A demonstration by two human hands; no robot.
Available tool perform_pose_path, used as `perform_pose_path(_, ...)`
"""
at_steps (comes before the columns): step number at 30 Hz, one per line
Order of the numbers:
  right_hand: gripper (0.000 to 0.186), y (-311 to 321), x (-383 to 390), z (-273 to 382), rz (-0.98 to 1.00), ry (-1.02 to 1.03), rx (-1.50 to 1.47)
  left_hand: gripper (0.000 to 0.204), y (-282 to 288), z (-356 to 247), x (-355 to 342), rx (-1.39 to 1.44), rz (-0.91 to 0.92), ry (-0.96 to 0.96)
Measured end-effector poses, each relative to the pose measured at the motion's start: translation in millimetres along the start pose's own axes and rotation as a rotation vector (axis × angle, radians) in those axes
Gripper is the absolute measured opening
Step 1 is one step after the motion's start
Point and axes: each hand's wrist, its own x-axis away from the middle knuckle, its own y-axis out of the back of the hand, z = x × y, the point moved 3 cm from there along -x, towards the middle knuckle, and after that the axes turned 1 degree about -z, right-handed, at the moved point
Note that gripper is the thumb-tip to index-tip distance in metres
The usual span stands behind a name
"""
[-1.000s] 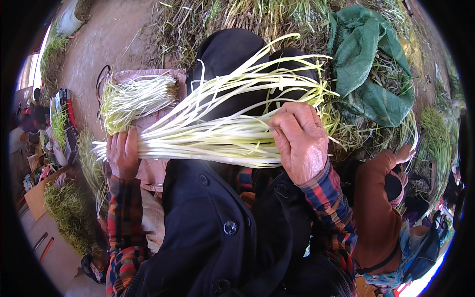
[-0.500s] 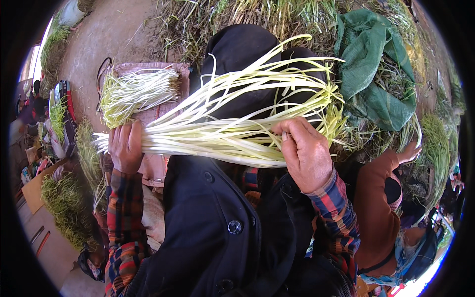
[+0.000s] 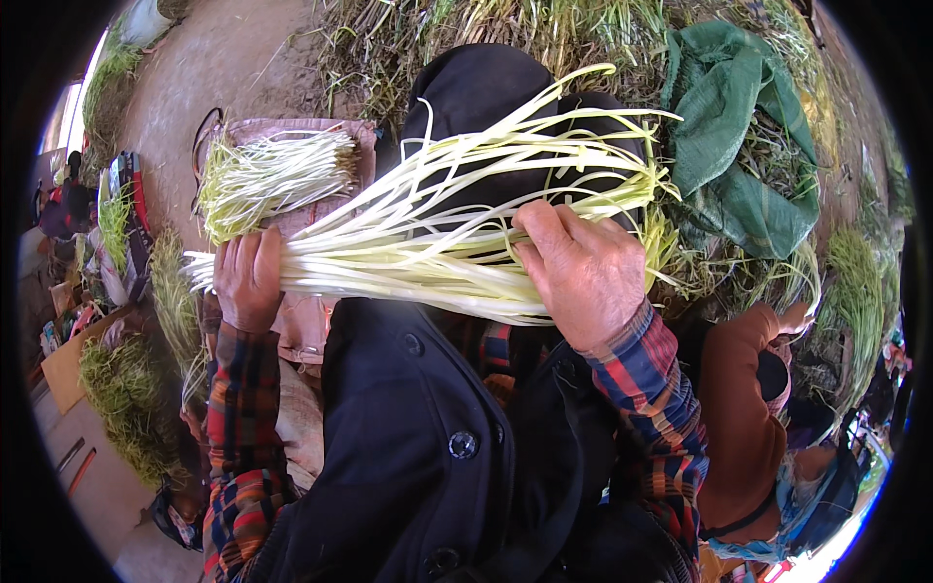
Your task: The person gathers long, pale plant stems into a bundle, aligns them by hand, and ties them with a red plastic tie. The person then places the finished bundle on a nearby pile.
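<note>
A loose bunch of blanched chives (image 3: 418,255), long white stalks with yellow leafy tips, lies crosswise over my lap. My left hand (image 3: 249,277) is wrapped round its white stalk end, with short ends sticking out past the fist. Over the yellow leaf half, my right hand (image 3: 580,272) is closed, its thumb and curled forefinger pinching among the leaves. What exactly sits between those fingertips is partly hidden. Several stalks fan out and arch above my dark-trousered knees (image 3: 486,92).
A neat pile of chives (image 3: 277,180) rests on pinkish cloth (image 3: 355,146) at the left. Beyond my knees lie straw and cut stalks (image 3: 466,29). A green woven sack (image 3: 719,107) is at the right, near a co-worker's brown sleeve (image 3: 741,418). More greens (image 3: 126,403) lie far left.
My right hand has moved a little left and up along the bunch, its knuckles now turned over the leaves. My left hand keeps its hold. The co-worker's hand at the right has shifted slightly.
</note>
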Motion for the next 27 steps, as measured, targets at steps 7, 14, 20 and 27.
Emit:
perform_pose_path(7, 0.021, -2, -5, -2, -0.018, 0.079, 0.056, 0.032, 0, 1, -3, 0.013, -0.005, 0.019)
perform_pose_path(14, 0.015, 2, -10, 3, -0.122, 0.214, 0.137, 0.031, 0, 4, -4, 0.009, -0.008, 0.006)
perform_pose_path(20, 0.023, 0, -13, 5, -0.102, 0.34, 0.167, 0.025, 1, 6, -3, 0.018, 0.004, 0.009)
perform_pose_path(27, 0.023, -4, -1, 5, -0.222, 0.415, 0.159, 0.029, -3, 7, 2, 0.017, 0.038, 0.014)
